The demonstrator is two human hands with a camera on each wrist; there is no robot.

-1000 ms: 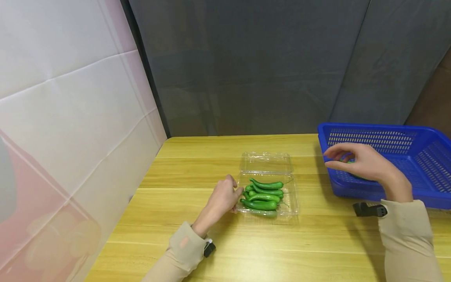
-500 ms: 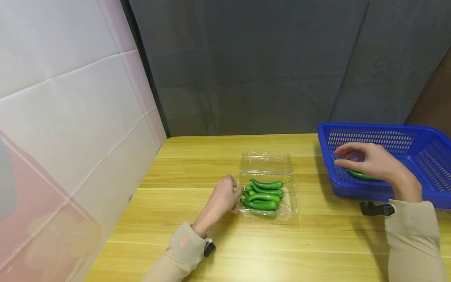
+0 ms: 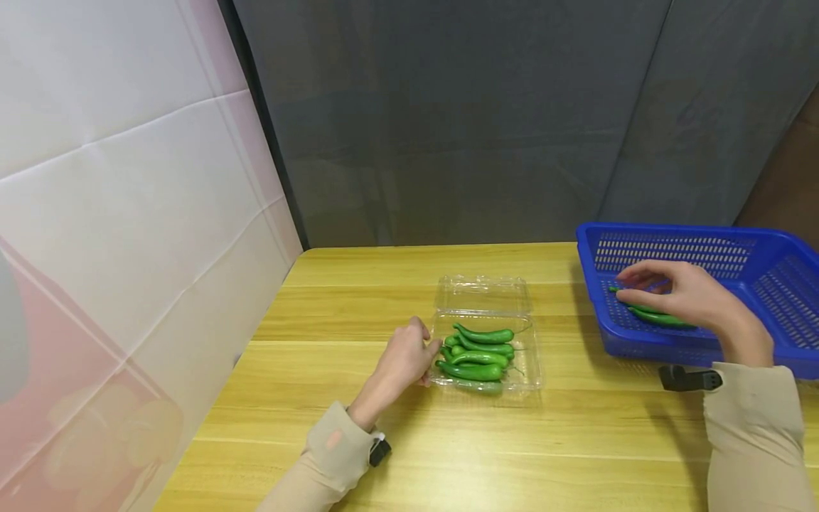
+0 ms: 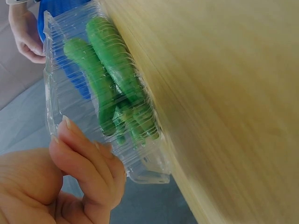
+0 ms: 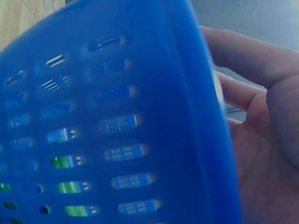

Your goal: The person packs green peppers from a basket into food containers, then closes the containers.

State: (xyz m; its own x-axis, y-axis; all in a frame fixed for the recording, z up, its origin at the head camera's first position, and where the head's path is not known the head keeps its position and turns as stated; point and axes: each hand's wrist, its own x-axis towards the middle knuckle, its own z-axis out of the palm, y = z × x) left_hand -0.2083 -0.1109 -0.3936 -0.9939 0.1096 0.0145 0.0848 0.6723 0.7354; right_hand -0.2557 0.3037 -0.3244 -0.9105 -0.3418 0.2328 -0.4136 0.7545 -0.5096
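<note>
In the head view, my left hand (image 3: 403, 357) grips the left edge of a clear plastic clamshell box (image 3: 527, 380), its thumb at the rim. Several green chili peppers (image 3: 480, 360) lie side by side in the box, and the hinged lid (image 3: 484, 294) is folded back. In the left wrist view the peppers (image 4: 112, 65) show through the ribbed wall. My right hand (image 3: 691, 295) hovers over the left part of a blue plastic basket (image 3: 691, 352), fingers loosely curved and nothing visible between them. Under it lie green chilies (image 3: 662, 318), partly hidden by the hand.
The wooden table (image 3: 358, 299) ends at a dark grey partition (image 3: 448, 128) behind. A pale printed cloth (image 3: 147, 178) hangs along the left side. In the right wrist view, the slotted basket wall (image 5: 154, 93) fills most of the picture.
My right hand has moved rightward from the basket's left rim to over the chilies inside, uncovering more of them. The left hand and the box have stayed put.
</note>
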